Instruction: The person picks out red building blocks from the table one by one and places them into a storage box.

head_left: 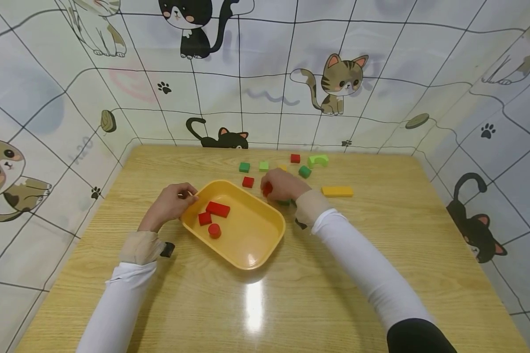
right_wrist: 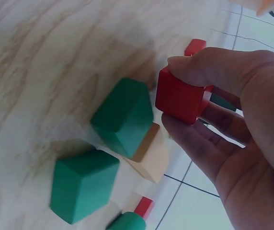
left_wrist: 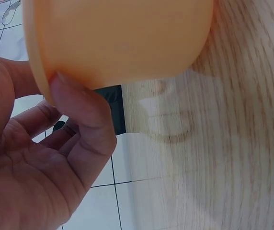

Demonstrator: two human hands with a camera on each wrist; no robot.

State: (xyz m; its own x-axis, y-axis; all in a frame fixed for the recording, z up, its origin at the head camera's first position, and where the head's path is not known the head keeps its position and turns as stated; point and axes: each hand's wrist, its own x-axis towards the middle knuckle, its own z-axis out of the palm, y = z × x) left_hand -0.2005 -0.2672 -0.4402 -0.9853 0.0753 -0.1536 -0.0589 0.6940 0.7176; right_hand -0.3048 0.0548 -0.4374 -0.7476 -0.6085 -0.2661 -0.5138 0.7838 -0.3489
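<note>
My left hand (head_left: 170,203) pinches the left rim of a yellow tray (head_left: 258,230), thumb and finger on either side of its edge. Inside the tray lie a long red block (head_left: 218,209), a red cube (head_left: 204,218) and a red cylinder (head_left: 214,230). Beyond the tray's far right side, my right hand (head_left: 284,184) holds a red block (right_wrist: 180,96) between thumb and fingers. In the right wrist view, two green blocks (right_wrist: 125,117) and a pale yellow block (right_wrist: 151,155) sit close to that hand.
Another red block (head_left: 248,182) lies just past the tray. Toward the back are a green block (head_left: 244,167), a light green block (head_left: 263,166), a red block (head_left: 295,158), a light green arch (head_left: 318,160) and a green piece (head_left: 304,171). A yellow bar (head_left: 337,191) lies right of my right hand.
</note>
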